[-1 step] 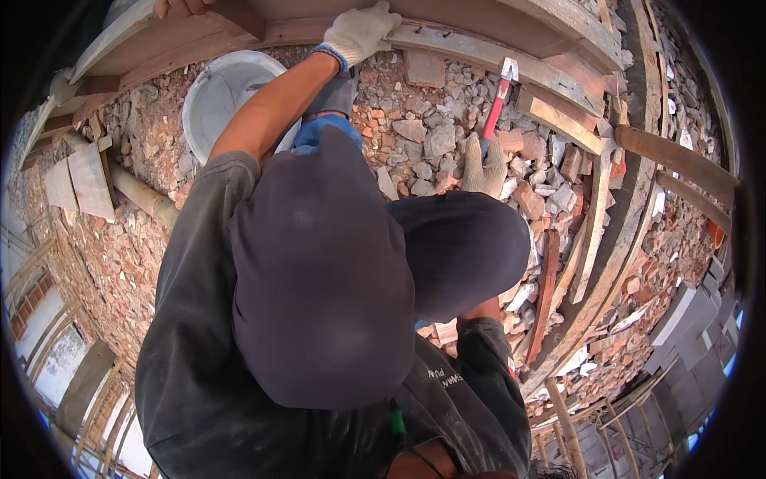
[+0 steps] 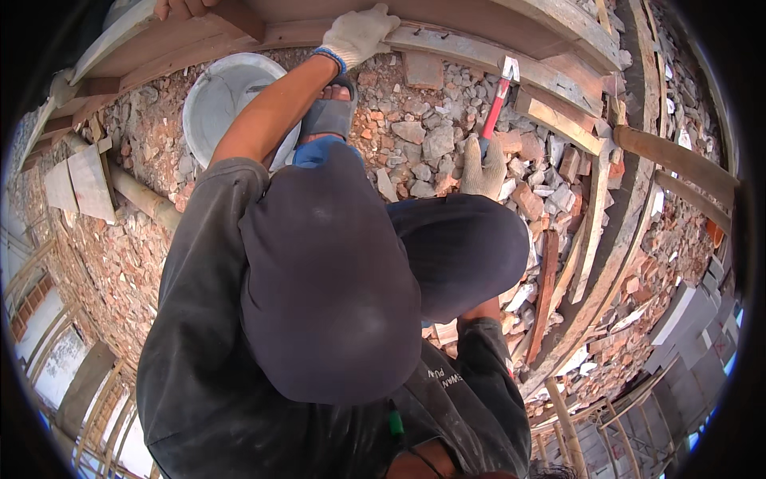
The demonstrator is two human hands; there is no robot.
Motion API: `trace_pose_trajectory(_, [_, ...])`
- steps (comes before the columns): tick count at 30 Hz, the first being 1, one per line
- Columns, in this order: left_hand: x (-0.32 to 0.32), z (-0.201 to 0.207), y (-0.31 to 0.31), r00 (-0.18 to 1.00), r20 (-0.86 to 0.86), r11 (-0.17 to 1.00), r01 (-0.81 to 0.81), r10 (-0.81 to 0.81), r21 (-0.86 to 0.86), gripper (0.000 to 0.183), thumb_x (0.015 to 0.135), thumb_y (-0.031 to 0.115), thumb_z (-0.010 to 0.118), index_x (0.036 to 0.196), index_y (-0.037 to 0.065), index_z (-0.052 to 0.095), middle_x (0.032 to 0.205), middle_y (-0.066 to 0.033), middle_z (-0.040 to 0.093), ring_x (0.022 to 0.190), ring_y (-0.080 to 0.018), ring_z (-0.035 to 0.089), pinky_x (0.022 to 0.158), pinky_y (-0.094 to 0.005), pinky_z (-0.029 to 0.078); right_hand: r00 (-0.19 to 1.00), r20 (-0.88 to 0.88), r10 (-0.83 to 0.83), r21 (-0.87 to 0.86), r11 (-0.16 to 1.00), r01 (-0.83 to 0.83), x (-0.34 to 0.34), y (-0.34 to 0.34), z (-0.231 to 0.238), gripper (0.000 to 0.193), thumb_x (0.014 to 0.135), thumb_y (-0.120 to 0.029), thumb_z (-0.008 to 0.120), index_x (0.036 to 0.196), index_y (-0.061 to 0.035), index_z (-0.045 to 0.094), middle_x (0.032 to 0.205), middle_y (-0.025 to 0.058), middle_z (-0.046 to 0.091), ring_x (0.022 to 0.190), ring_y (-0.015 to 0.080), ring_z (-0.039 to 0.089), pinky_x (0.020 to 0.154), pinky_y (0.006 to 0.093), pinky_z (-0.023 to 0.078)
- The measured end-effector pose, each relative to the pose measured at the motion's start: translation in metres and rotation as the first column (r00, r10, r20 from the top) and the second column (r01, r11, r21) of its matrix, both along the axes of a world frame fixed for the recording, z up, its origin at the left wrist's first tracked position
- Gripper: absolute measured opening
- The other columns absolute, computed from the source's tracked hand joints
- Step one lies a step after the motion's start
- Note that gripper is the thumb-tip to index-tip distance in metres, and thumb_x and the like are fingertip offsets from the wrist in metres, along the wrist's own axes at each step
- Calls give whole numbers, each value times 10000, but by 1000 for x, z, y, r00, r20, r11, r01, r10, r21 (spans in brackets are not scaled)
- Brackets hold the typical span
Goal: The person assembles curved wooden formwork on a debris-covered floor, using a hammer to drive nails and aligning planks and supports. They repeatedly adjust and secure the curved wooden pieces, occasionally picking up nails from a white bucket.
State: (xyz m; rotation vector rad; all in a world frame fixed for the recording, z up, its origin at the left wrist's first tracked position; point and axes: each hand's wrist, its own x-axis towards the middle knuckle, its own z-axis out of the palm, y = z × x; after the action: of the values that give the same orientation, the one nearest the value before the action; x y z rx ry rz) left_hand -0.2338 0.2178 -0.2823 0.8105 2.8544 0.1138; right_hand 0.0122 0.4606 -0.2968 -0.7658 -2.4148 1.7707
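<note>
My left hand [image 2: 357, 38], in a cream knit glove with a blue cuff, grips the edge of a long wooden form board [image 2: 471, 46] at the far side. Two dark nails stick up from that board, just right of the glove. My right hand [image 2: 481, 169], gloved too, is closed round the dark grip of a claw hammer [image 2: 496, 104]. The hammer has a red shaft, and its pale metal head lies near the board's lower edge. Part of my right forearm is hidden behind my knee.
Broken brick and stone rubble [image 2: 423, 148] covers the ground. A grey tub [image 2: 209, 104] stands beside my left forearm, near my sandaled foot [image 2: 331, 112]. Another person's hand [image 2: 182, 8] rests on the wood at upper left. Timber strips [image 2: 590, 227] and round poles [image 2: 678, 160] lie at right.
My left knee has shifted slightly right, and more of the sandaled foot shows beneath my left forearm. Both hands and the hammer stay in place.
</note>
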Motion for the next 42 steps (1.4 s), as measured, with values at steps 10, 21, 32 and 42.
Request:
trace_pose_trajectory(10, [-3,-56,-19,973,-230,921,68,24,384,564,861,443,813,1360,197,720,1296,-152,646,1135,-369,645,958,-471,551,984,-66,164,216,965,-147,-27,-9,-35,272,1062,-269,603,1095,-4,652,840,180,669,780,339,672,714,398,512])
trace_pose_trajectory(21, [-4,-50,-19,994,-107,924,37,4,380,581,849,415,818,1365,173,707,1225,-139,668,1134,-360,640,957,-483,539,999,4,36,-23,999,-36,-51,-38,-7,312,1116,-350,578,1071,-44,621,674,-41,527,526,62,485,478,253,375])
trace_pose_trajectory(32, [-9,-55,-24,981,-179,943,123,-70,309,591,870,470,752,1373,167,684,1110,-93,622,1054,-308,623,908,-463,546,996,32,81,306,948,-87,-49,-31,-16,300,1082,-284,587,1028,9,623,780,139,612,674,269,587,610,391,442])
trace_pose_trajectory(42, [-12,-50,-26,992,-87,935,113,-89,337,603,860,432,779,1366,120,673,1111,-118,626,1074,-348,607,915,-488,524,995,-24,95,408,910,-77,-53,-41,-17,343,1032,-383,635,1135,-60,683,991,225,690,847,414,659,674,502,467])
